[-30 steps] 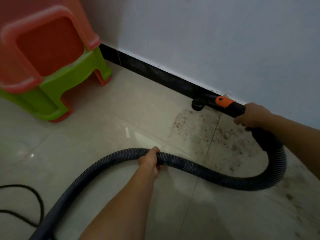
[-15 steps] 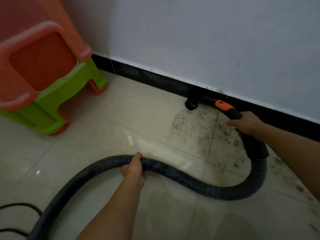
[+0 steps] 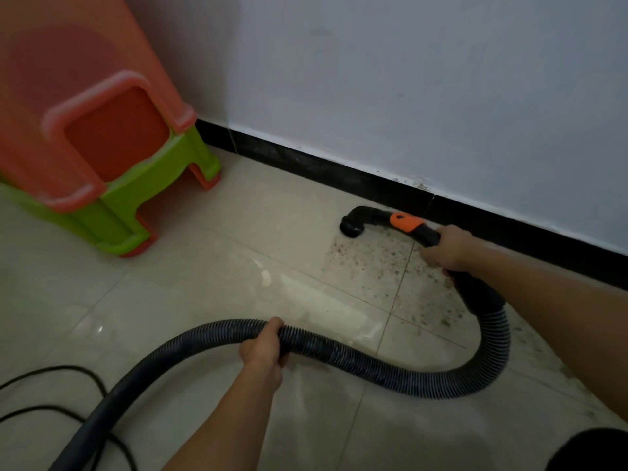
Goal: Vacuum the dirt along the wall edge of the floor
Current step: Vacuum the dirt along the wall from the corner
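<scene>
Head view: the right hand wraps the rigid black wand, whose round nozzle sits on the floor just beside the black baseboard. The left hand closes around the ribbed, flexible hose. Speckled dirt lies below the nozzle on glossy tile; best keep the mouth flat and sweep slowly along the edge.

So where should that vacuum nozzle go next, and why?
Probably a short pull back toward the right hand, low along the baseboard. The nozzle sits at the far edge of the dirt patch, so the specks lie mostly between it and the person.
</scene>
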Demonstrator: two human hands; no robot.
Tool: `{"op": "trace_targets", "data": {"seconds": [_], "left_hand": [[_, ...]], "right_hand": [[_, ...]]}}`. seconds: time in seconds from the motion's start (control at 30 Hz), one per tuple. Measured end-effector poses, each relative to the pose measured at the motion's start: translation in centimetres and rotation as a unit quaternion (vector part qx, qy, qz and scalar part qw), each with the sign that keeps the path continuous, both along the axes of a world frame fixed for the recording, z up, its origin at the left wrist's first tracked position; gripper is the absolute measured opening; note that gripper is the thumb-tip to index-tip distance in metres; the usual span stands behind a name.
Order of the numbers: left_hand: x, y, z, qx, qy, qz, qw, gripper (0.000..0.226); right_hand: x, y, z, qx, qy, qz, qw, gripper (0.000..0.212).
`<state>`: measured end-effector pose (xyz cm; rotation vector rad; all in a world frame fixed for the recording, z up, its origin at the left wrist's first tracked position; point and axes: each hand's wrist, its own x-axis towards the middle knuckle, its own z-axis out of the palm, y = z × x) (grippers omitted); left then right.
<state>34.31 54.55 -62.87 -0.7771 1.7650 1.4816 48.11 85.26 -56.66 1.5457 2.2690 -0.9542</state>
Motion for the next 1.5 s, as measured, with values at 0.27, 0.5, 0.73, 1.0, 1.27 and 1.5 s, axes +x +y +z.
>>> {"op": "trace_targets", "data": {"seconds": [0.27,0.5,0.73,1.0,1.27,1.5], "left_hand": [[1.4,-0.5,0.7,-0.011,-0.001,-0.024,1.0,0.022],[2.2,-1.3,0.7,-0.03,-0.013,-0.048,0.998,0.024],[2.7,-0.4,0.8,-0.033,-0.022,-0.062,0.997,0.028],[0.7,4.9,0.6,-0.004,-0.092,-0.021,0.996,0.046],[-1.9,9.8,-2.4,-0.021,-0.098,-0.01,0.995,0.068],[-2.3,10.5,-4.9,-0.099,-0.029,-0.02,0.994,0.092]], "right_hand": [[1.8,-2.7,-0.8,0.039,-0.029,0.026,0.998,0.027],[3.6,-3.5,-1.0,0.015,-0.01,0.022,1.0,0.027],[3.9,-4.4,-1.7,0.056,-0.017,0.07,0.996,0.021],[3.4,-3.1,-0.8,0.085,-0.027,0.052,0.995,0.028],[1.9,0.3,-0.7,0.144,-0.04,-0.02,0.989,0.036],[0.4,1.4,0.0,0.022,0.015,-0.066,0.997,0.035]]}}
